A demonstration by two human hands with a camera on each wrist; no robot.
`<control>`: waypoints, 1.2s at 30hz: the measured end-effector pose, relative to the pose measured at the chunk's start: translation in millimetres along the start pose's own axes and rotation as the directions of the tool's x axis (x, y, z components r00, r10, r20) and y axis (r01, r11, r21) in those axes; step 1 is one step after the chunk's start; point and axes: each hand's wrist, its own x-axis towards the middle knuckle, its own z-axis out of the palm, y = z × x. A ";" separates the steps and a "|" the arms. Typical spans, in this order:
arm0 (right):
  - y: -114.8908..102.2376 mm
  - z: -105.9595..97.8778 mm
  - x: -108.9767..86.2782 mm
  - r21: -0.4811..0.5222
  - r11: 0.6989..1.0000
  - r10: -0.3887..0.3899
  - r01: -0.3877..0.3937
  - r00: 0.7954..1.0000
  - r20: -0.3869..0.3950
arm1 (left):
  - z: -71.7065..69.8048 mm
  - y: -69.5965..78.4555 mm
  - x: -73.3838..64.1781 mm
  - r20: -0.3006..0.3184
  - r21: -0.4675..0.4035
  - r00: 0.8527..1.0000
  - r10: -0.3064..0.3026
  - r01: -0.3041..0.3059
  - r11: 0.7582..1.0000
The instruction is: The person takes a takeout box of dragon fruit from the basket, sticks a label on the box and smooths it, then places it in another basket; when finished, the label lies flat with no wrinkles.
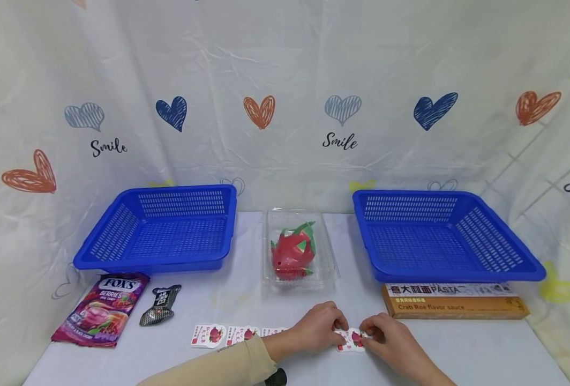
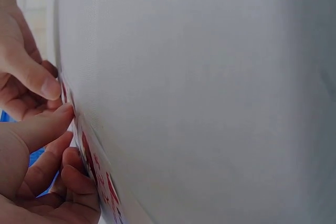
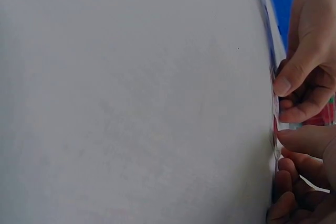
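While both hands work low on the white counter (image 1: 347,300), a small printed label (image 1: 351,340) lies between them at the near side, to the right of a clear box (image 1: 332,271). The left hand (image 1: 314,331) pinches the label's left edge and the right hand (image 1: 393,343) pinches its right edge, the fingers of each narrow on it, so only the printed middle shows between the thumbs. A row of similar labels (image 1: 208,336) stretches leftward, its right end hidden by the left forearm in its beige sleeve (image 1: 217,367). A broad strip of counter separates the hands from the near edge of the clear box, which holds a red-and-green dragon-fruit-shaped item (image 1: 290,257). The right hand has less room on its far side: the left end of a pasta box (image 1: 460,307) stands just beside it, tucked along the near rim of the right blue basket (image 1: 458,275). At the other side, a candy bag (image 1: 99,311) reaches close to the counter's left edge below the left blue basket (image 1: 155,264), with a small dark packet (image 1: 160,305) near it, well apart from both hands.
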 end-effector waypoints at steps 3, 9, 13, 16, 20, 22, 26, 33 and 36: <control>0.0 0.7 0.3 -0.002 1.000 -0.009 0.009 1.000 0.000 | -0.4 1.0 0.2 0.007 0.000 1.000 -0.011 0.011 1.000; -1.3 0.6 2.0 -0.015 1.000 -0.012 0.011 1.000 -0.008 | -2.8 4.0 0.1 0.010 0.022 1.000 -0.027 0.027 0.999; -2.0 0.6 4.0 -0.047 0.999 0.013 -0.013 1.000 -0.012 | -3.6 5.0 0.3 0.013 0.034 0.999 -0.033 0.032 0.999; -1.9 0.9 5.8 -0.070 0.997 0.028 -0.030 0.999 -0.019 | -3.7 5.3 1.1 0.026 0.010 0.999 -0.039 0.039 0.999; -1.9 1.4 7.7 -0.097 0.994 0.039 -0.041 0.999 -0.018 | -3.5 5.5 1.9 0.036 -0.002 0.999 -0.037 0.037 0.999; -2.6 1.7 8.6 -0.113 0.993 0.043 -0.045 0.999 -0.019 | -3.2 5.2 1.9 0.036 0.002 0.999 -0.036 0.036 0.999; -5.8 2.9 10.6 -0.148 0.986 0.074 -0.078 0.997 -0.032 | -3.0 4.8 1.7 0.041 -0.001 0.998 -0.047 0.047 0.999; -10.1 3.9 10.8 -0.204 0.975 0.082 -0.088 0.996 -0.038 | -3.2 5.3 1.2 0.039 0.001 0.998 -0.053 0.053 0.999; -9.9 2.3 8.7 -0.211 0.977 0.013 -0.018 1.000 -0.026 | -3.1 5.5 0.9 0.039 0.001 0.998 -0.058 0.058 0.998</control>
